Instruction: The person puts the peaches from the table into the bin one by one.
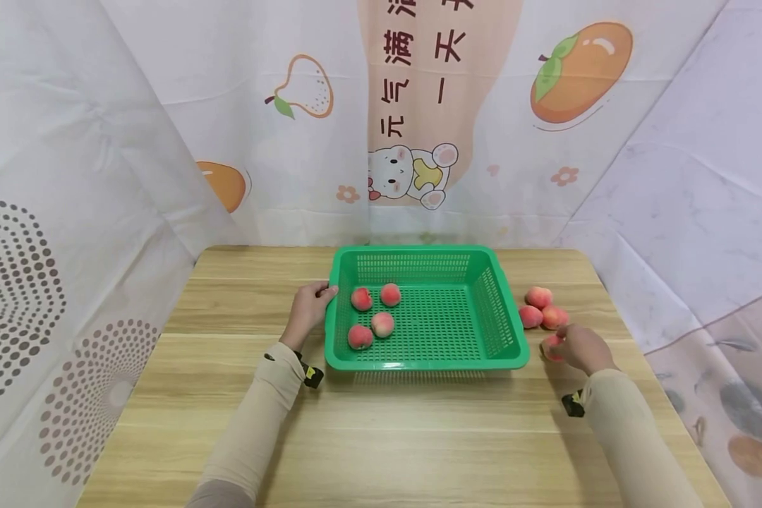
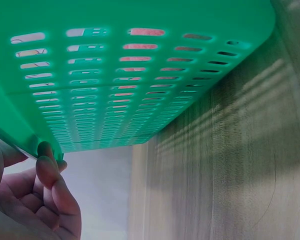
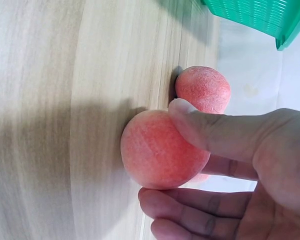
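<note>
My left hand [image 1: 308, 310] pinches the left rim of a green plastic basket [image 1: 419, 365]. In the left wrist view, the thumb and curled fingers [image 2: 47, 172] hold the edge beside the slotted wall. Several peaches lie inside at the left, among them a pale pink peach [image 1: 383, 324]. Right of the basket, my right hand [image 1: 587, 349] holds a peach [image 3: 162, 150] between thumb and fingers, at the tabletop. Whether this peach still touches the wood is hard to tell. Just beyond it, another peach [image 3: 204, 89] is partly covered by the thumb.
Three more peaches, one of them a reddish peach [image 1: 539, 296], sit clustered against the basket's right side. A wooden table [image 1: 419, 437] carries everything. Behind it hangs a printed curtain [image 1: 279, 183]. A small black device [image 1: 573, 403] is strapped at each wrist.
</note>
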Available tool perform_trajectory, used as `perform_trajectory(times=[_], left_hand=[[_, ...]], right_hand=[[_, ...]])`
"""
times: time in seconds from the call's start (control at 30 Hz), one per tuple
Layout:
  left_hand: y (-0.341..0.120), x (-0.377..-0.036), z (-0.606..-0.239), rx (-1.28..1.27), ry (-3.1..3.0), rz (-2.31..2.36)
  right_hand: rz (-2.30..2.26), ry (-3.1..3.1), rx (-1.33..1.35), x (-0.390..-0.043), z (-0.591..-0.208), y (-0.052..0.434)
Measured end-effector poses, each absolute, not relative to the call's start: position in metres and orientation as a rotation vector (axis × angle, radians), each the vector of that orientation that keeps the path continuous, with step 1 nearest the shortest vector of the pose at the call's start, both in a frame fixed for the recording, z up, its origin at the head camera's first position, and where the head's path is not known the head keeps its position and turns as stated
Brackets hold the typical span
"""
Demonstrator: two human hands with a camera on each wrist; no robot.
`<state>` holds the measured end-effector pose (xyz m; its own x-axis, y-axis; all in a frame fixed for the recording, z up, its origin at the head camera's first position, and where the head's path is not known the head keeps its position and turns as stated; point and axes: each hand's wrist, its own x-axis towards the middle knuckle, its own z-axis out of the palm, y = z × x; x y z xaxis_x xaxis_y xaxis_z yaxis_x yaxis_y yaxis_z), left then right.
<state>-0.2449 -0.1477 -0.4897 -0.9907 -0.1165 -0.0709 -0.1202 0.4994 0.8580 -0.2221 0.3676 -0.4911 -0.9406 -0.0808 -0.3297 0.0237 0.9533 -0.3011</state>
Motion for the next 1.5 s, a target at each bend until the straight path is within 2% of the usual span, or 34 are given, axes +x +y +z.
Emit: perform_trajectory(times=[1.5], left_hand=[[-0.147, -0.243, -0.489, -0.228, 2.723, 1.561]], right_hand=[[-0.516, 2.775, -0.017, -0.216, -0.486, 0.364]])
